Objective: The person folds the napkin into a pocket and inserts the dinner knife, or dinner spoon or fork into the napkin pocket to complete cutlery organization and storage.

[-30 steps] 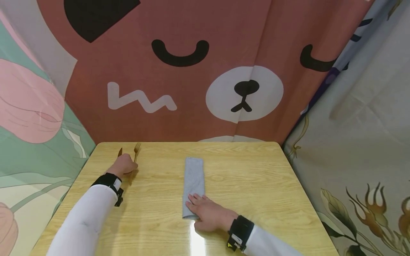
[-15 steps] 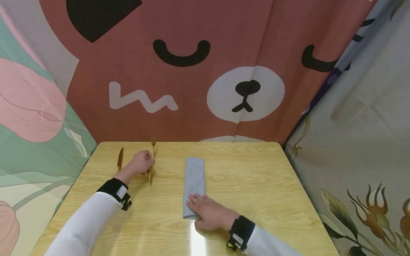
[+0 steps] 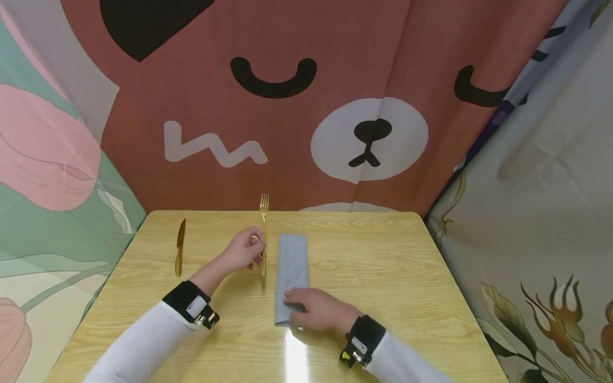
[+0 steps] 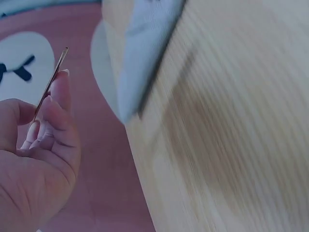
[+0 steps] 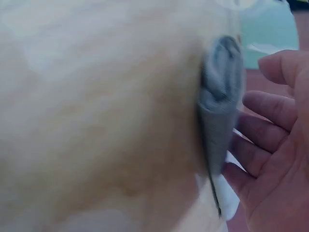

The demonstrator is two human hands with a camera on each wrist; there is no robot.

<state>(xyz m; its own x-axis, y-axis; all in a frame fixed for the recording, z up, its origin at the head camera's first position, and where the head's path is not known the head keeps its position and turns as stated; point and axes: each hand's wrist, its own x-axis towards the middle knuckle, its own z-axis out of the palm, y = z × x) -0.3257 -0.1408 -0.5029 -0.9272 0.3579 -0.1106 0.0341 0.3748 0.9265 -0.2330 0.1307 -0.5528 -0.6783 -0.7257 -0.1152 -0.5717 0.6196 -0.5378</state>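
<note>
My left hand pinches a gold fork by its handle, tines pointing away, just left of a folded grey cloth napkin. In the left wrist view the thumb and fingers hold the slim fork handle, above the table level. The napkin lies lengthwise as a narrow strip on the table. Over its near right part, my right hand hovers with loosely bent fingers. The right wrist view shows the rolled end of the napkin beside those fingers, which hold nothing.
A gold knife lies on the left side of the wooden table, blade pointing away. Behind the far table edge hangs a brown cloth with a bear print. Patterned curtains hang on both sides.
My left hand has carried the fork rightward from beside the knife to beside the napkin. My right hand, flat on the napkin before, has lifted slightly and its fingers have bent.
</note>
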